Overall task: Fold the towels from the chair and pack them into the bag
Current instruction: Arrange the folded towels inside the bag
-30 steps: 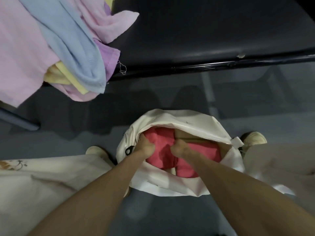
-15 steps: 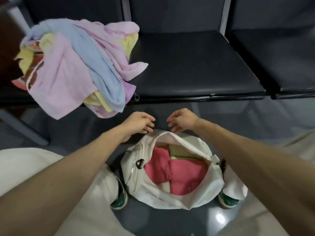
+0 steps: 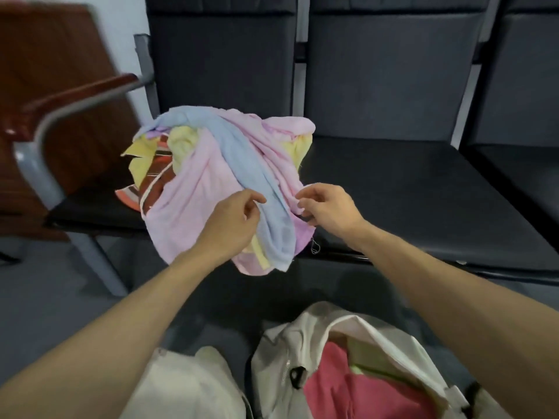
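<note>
1. Left hand (image 3: 233,220): thumb and forefinger are parted, tips at the left edge of the blue towel (image 3: 242,158). I see nothing gripped, so it reads as released.
2. Right hand (image 3: 328,210): fingers are curled at a pink fold just right of the blue strip. Pinching or only touching, I cannot tell.
3. Key relation: the blue towel lies between both hands, on top of the towel pile (image 3: 193,189). Its long axis runs diagonally from far-left to the near seat edge, with the end hanging over.
4. Left hand looks marginally nearer to it.
5. The pile sits on the chair seat (image 3: 408,189), overhanging the front.
6. Bag (image 3: 278,352): on the floor below my right arm, mouth open, red towel (image 3: 329,388) inside.
7. My read: blue goes next, lifted along its axis.
</note>
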Tool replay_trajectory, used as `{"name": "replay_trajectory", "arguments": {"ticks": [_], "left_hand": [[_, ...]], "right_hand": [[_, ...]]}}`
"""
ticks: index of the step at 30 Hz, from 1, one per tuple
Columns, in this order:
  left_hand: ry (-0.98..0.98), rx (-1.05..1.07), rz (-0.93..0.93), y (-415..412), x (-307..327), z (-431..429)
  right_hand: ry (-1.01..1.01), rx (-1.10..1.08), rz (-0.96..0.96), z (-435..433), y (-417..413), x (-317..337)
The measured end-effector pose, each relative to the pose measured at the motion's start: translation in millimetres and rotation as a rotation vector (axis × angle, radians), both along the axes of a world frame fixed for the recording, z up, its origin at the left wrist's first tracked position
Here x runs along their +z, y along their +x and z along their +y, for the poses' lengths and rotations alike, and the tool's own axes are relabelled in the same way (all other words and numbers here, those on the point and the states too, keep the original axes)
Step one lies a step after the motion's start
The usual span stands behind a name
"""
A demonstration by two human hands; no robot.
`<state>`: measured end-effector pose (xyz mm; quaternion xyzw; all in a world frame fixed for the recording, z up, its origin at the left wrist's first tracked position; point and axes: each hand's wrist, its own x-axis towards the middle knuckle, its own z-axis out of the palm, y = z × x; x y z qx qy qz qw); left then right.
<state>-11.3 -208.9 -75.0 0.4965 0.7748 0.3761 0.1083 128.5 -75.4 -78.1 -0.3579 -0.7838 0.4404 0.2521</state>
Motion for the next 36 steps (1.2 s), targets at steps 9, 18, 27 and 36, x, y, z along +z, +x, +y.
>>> {"name": "replay_trajectory", "arguments": {"ticks": [9, 18, 27, 36], "left_hand": [[-0.019, 0.197, 0.080, -54, -11, -20], [-0.002, 0.169, 0.021, -33, 1, 2], [-0.001, 0.114, -0.205, 14, 10, 49], [-0.032, 0.009, -0.470, 83, 9, 109]], "right_hand": [[0.189, -0.051, -0.060, 9, -73, -23], [0.123, -0.132, -0.112, 24, -67, -49], [0.207, -0.097, -0.097, 54, 12, -14], [0.075, -0.036, 0.054, 75, 118, 24]]}}
